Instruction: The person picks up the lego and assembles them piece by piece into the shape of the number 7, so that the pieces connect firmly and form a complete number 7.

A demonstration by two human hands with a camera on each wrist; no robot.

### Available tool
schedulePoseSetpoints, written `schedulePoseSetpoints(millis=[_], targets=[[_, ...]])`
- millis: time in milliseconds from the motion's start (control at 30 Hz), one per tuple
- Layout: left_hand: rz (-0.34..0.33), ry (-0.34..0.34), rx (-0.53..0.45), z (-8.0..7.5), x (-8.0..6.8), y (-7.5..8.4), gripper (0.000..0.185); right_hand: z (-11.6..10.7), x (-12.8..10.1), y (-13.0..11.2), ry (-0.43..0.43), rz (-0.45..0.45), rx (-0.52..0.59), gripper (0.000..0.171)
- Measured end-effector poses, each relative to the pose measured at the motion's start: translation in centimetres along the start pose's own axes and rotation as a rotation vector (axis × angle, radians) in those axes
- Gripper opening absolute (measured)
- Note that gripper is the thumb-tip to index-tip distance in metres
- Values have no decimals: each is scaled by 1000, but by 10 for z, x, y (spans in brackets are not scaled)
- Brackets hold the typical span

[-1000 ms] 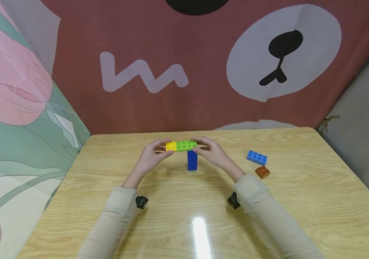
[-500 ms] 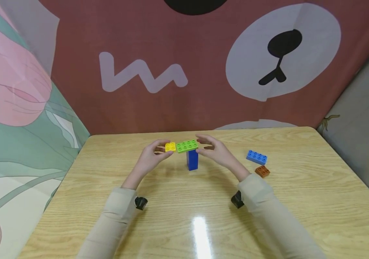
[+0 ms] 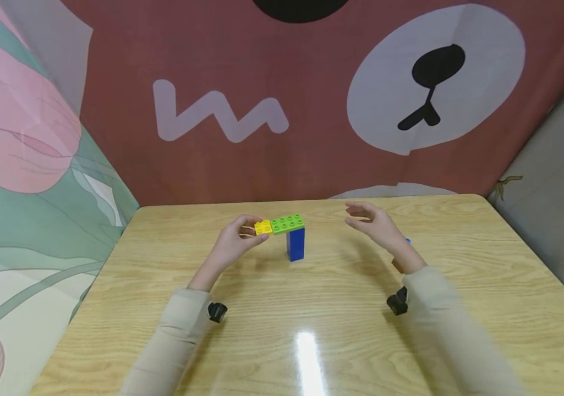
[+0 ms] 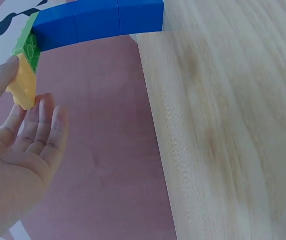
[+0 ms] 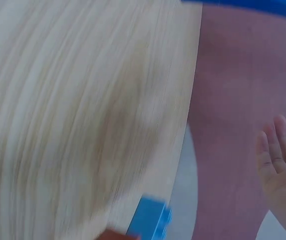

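At the wooden desk (image 3: 311, 308), my left hand (image 3: 234, 242) pinches the yellow brick (image 3: 262, 227) btwn thumb and fingers, holding it against the left end of the green brick (image 3: 288, 223), which sits flat on top of the upright blue brick (image 3: 295, 243) near the desk's middle. The left wrist view shows the yellow brick (image 4: 24, 86) touching the green one's (image 4: 29, 46) end, w/ the thumb on one side and fingertips (image 4: 45, 107) just below. My right hand (image 3: 376, 224) hovers to the right of the tower, apart from it, fingers relaxed and spread, holding nothing; the right wrist view shows its fingers (image 5: 282, 150) straight. Behind its wrist a light blue brick (image 5: 150, 220) lies on the desk, w/ a brown brick (image 3: 397, 265) just beside it, mostly hidden. As I judge it, the green brick overhangs its narrow blue post on the left, so any push on the yellow brick should go straight and light, w/ the free hand ready to steady the post; too much sideways force could tip the lot.
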State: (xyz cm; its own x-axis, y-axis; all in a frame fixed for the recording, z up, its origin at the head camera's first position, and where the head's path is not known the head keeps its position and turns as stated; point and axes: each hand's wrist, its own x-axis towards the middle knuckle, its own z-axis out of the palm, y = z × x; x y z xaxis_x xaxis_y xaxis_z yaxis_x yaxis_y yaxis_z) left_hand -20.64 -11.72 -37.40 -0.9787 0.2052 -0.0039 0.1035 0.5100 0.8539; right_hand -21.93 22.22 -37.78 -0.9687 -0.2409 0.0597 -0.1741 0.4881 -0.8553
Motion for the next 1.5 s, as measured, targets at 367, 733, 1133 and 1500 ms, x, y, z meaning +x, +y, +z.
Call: schedulePoseSetpoints(millis=[367,733,1133,1500], targets=[[24,-14,-4,2,-3,1,45,-40,-18,28,75,87,-103,52],[44,-8,10,3,-3,-1,44,-53,-31,53,-1,150,-180,53],[49,-10,-1,3,-4,2,42,-60,-39,71,-45,211,-308,56],[42,-3,9,3,-4,1,43,-59,-36,82,-60,276,-345,58]])
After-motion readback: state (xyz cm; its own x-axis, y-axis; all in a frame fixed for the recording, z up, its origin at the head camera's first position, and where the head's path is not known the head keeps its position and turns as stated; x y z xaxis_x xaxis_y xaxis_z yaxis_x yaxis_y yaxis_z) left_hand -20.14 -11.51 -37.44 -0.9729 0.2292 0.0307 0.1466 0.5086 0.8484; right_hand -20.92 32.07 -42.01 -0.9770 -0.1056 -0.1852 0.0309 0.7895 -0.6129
